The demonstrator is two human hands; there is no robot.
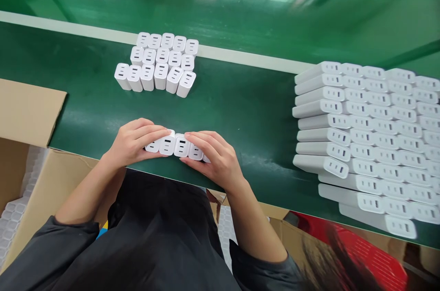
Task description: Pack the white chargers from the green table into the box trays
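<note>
A short row of white USB chargers [167, 145] stands at the front edge of the green bench, ports facing up. My left hand [139, 140] is closed round the left end of this row, fingers over the far side and thumb on the near side. Round its right end my right hand [213, 156] is closed in the same way. The chargers in the middle show between my hands; those at the ends are partly hidden by my fingers. Farther back, a group of white chargers [147, 76] stands upright in three uneven rows.
On the right, a large block of white chargers [374, 144] is stacked in many rows. A cardboard box [30, 107] with its flap raised is at the left. Below the bench are a red plastic crate [360, 249] and another carton [295, 240]. A pale strip [247, 58] crosses the bench.
</note>
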